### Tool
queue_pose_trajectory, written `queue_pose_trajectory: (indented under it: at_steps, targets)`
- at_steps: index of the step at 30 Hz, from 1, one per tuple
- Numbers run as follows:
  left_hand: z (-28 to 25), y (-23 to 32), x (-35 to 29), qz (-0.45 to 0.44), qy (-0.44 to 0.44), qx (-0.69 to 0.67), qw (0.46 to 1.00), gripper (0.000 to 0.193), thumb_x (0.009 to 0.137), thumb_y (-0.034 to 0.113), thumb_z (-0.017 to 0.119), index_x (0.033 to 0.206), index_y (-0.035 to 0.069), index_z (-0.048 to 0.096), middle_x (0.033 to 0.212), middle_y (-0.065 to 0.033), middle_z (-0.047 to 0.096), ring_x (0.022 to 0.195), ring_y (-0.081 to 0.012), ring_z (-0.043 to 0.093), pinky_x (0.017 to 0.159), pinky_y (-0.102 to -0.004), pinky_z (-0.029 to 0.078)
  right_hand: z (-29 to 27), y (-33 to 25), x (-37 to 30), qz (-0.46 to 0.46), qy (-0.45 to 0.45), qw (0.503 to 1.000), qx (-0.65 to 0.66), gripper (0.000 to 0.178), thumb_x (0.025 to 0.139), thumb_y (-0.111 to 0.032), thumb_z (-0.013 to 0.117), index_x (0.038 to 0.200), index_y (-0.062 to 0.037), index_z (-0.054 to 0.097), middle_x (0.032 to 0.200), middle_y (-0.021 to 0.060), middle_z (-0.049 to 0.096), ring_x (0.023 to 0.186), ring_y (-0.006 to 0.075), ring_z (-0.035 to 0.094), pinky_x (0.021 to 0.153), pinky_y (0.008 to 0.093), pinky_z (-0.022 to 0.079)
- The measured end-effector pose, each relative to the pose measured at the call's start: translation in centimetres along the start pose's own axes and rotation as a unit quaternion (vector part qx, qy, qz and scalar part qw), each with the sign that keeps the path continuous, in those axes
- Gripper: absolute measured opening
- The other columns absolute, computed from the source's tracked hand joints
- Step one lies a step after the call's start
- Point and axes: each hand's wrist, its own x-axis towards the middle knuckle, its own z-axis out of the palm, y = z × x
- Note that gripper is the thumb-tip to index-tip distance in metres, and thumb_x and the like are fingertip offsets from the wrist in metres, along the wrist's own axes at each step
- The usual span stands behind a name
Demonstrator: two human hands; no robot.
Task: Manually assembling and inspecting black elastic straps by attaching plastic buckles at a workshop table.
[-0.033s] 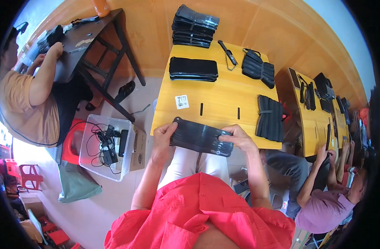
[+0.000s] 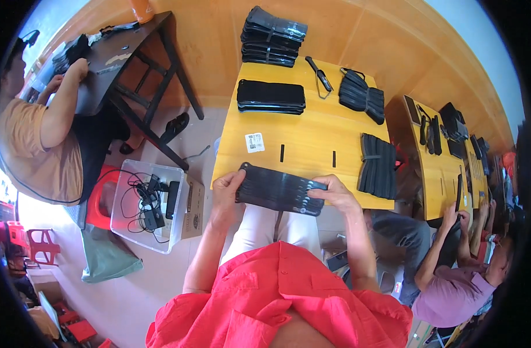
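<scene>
A yellow wooden worktop point(image 2: 306, 132) fills the middle. Along its far edge stands a tall pile of glossy black flat pieces point(image 2: 272, 36), strapped; nearer lies a lower pile of smooth black rectangular pieces point(image 2: 271, 94). At the right are two ribbed black bundles, the farther one point(image 2: 361, 95) and the nearer one point(image 2: 377, 167), each banded across the middle.

The flat, glossy black rectangular piece with lengthwise ridges point(image 2: 277, 187) is held above the lap, at the worktop's near edge. The left hand point(image 2: 224, 190) pinches its left end, thumb on top; the right hand point(image 2: 335, 194) pinches the right end, with its thumb on the upper face. Compared with a moment ago, the lower right corner has risen slightly and all else looks the same; I judge it a small adjustment within one steady two-handed hold.

Smaller things follow: a black-handled tool with a wire loop point(image 2: 319, 78), a white square label point(image 2: 255, 142) and two narrow dark marks point(image 2: 282, 153), slots or strips, I cannot tell.

The remaining fingers are mostly hidden beneath the held piece, as is its underside. Glare blurs its right end, and whether it touches the worktop is unclear.
</scene>
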Motion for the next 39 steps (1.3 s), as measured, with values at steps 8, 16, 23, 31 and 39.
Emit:
queue_pose_trajectory:
  at_steps: [8,16,23,31,39]
  targets:
    - [-0.3,0.7,2.6,-0.007,0.032,-0.014,0.999,0.020,0.089,0.021,0.054,0.087,0.004,0.064,0.070,0.0013,0.061,0.058,-0.0047,0.056,0.050,-0.0194,0.042,-0.1,0.1,1.8,-0.037,0.159,0.983,0.089,0.016,0.082,-0.016,0.064,0.094,-0.0042,0.064,0.072,-0.0010,0.062,0.058,0.0036,0.055,0.048,0.0153,0.041]
    - [0.0,3.4,7.7,0.004,-0.039,0.087,0.995,0.021,0.088,0.020,0.056,0.096,0.003,0.064,0.079,0.0010,0.064,0.065,-0.0033,0.057,0.056,-0.0180,0.044,-2.4,-1.0,6.7,-0.085,0.311,0.943,0.077,0.021,0.076,-0.014,0.070,0.094,-0.0066,0.062,0.060,-0.0079,0.049,0.051,0.0012,0.043,0.045,0.0182,0.032]
    - [1.7,7.0,17.5,0.085,0.025,0.182,0.979,0.015,0.083,0.014,0.061,0.091,0.002,0.065,0.070,0.0023,0.061,0.055,-0.0030,0.050,0.048,-0.0185,0.037,-6.6,-5.8,15.4,-0.139,0.337,0.931,0.005,0.030,0.077,-0.011,0.069,0.103,-0.0035,0.058,0.061,-0.0064,0.051,0.051,0.0025,0.046,0.042,0.0180,0.033]
    - [1.4,7.0,26.4,0.107,0.033,0.205,0.972,0.013,0.083,0.016,0.061,0.089,0.004,0.066,0.072,0.0010,0.062,0.057,-0.0057,0.054,0.050,-0.0203,0.043,-10.4,-6.4,24.2,-0.156,0.400,0.896,-0.116,0.027,0.074,-0.009,0.070,0.098,0.0003,0.061,0.063,-0.0026,0.053,0.052,0.0050,0.048,0.042,0.0196,0.037]
    - [1.3,5.1,28.5,0.192,0.113,0.279,0.934,0.017,0.075,0.009,0.069,0.090,0.001,0.065,0.072,0.0014,0.060,0.059,-0.0055,0.051,0.056,-0.0188,0.043,-10.5,-5.5,25.1,-0.137,0.447,0.860,-0.202,0.027,0.069,-0.013,0.073,0.092,-0.0019,0.065,0.063,0.0053,0.060,0.057,0.0144,0.056,0.057,0.0285,0.046]
